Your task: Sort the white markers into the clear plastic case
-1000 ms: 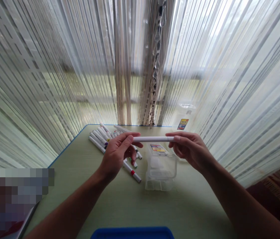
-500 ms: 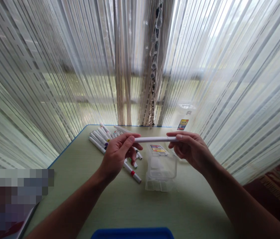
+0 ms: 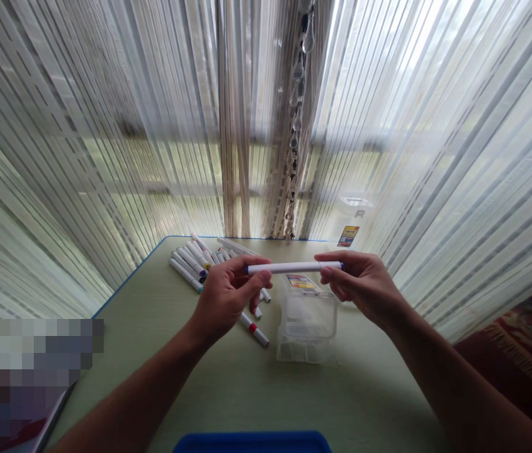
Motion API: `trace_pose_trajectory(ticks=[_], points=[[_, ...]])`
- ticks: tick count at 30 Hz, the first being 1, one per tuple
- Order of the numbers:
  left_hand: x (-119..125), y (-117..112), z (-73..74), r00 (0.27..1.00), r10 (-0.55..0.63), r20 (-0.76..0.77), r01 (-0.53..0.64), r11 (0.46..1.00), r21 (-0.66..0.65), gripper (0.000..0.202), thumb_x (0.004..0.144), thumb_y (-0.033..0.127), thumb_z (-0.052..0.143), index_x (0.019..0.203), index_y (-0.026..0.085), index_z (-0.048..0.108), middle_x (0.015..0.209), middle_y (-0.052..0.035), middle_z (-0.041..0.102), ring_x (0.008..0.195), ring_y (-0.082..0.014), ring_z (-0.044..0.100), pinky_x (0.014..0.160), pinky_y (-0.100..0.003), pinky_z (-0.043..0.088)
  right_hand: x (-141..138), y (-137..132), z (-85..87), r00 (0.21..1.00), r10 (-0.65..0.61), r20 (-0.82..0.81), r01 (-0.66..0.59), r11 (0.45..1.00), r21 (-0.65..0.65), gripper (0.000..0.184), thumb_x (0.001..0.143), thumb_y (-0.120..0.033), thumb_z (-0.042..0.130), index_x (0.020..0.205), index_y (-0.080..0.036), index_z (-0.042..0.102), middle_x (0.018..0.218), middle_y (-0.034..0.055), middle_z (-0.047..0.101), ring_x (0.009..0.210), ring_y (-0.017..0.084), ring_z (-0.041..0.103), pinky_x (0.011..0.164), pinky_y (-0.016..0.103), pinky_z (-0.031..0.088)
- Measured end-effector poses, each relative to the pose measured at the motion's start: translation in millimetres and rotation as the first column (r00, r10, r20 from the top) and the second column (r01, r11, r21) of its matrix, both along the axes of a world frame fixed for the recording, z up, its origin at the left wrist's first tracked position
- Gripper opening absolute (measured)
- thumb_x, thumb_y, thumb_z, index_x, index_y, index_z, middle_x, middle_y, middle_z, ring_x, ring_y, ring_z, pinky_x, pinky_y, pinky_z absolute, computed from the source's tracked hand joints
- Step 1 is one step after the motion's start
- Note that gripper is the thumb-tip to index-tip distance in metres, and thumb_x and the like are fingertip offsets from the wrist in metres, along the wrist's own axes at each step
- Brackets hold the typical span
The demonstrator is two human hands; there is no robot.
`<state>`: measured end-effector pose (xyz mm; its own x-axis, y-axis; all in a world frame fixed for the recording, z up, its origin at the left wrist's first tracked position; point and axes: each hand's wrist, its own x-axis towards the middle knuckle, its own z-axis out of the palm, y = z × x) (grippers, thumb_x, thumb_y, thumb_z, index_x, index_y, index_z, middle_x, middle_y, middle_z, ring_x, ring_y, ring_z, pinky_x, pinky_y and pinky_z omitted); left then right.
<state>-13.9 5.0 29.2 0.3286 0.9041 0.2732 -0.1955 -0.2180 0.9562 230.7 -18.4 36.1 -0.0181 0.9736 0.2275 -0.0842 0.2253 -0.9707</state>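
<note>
A white marker [image 3: 291, 268] with blue ends is held level above the table, between both hands. My left hand [image 3: 233, 289] pinches its left end between thumb and fingers. At the other end, by the cap seam, my right hand [image 3: 362, 282] grips it the same way. Beneath and just right of the marker stands a clear plastic case [image 3: 308, 321] with a yellow label on it. Behind and under my left hand lies a pile of white markers [image 3: 192, 258], partly hidden by that hand. One marker with a red band [image 3: 253, 328] lies nearest to me.
A taller clear container [image 3: 353, 220] with a yellow label stands at the back right, against striped string curtains [image 3: 175, 126]. The green table [image 3: 228, 390] has a blue edge. A blue object [image 3: 251, 442] shows at the front, and a blurred-out patch [image 3: 20, 384] covers the lower left.
Both thumbs have moved lower on the marker, baring its blue ends. The marker has come to lie more level. The case and the pile have stayed in place.
</note>
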Motion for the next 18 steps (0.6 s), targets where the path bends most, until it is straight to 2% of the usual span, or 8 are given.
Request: trace_pose_trajectory(ticks=[7,14,18], points=[[-0.5,-1.7,1.7,0.996,0.062,-0.062,-0.061,0.998,0.013,0.029,0.08,0.034,0.079,0.095,0.01,0.073,0.067,-0.0017,0.069,0.044,-0.0075,0.056,0.041,-0.018,0.05,-1.6,-1.8,1.1,0.997,-0.026,0.075,0.024,0.999,0.026,0.028,0.069,-0.035,0.089,0.089,-0.016,0.082,0.058,0.0029,0.068,0.039,0.007,0.048,0.036,0.02,0.034],[-0.6,-1.7,1.3,0.994,0.073,-0.081,-0.073,0.997,0.004,0.03,0.079,0.034,0.079,0.097,0.011,0.073,0.06,0.0013,0.064,0.044,-0.0083,0.055,0.042,-0.018,0.049,-2.6,-2.3,1.5,0.995,-0.032,0.094,0.029,0.999,0.034,0.029,0.07,-0.036,0.088,0.089,-0.016,0.081,0.059,0.0028,0.069,0.039,0.008,0.047,0.035,0.02,0.032],[0.3,-2.1,2.9,0.995,0.08,-0.065,-0.08,0.997,-0.003,0.03,0.08,0.034,0.078,0.098,0.01,0.074,0.069,-0.0024,0.07,0.044,-0.0082,0.056,0.041,-0.019,0.049,-1.2,-2.2,1.7,0.999,0.006,0.043,-0.006,1.0,0.003,0.027,0.076,-0.036,0.084,0.093,-0.016,0.081,0.067,0.005,0.072,0.04,0.008,0.05,0.035,0.02,0.033]])
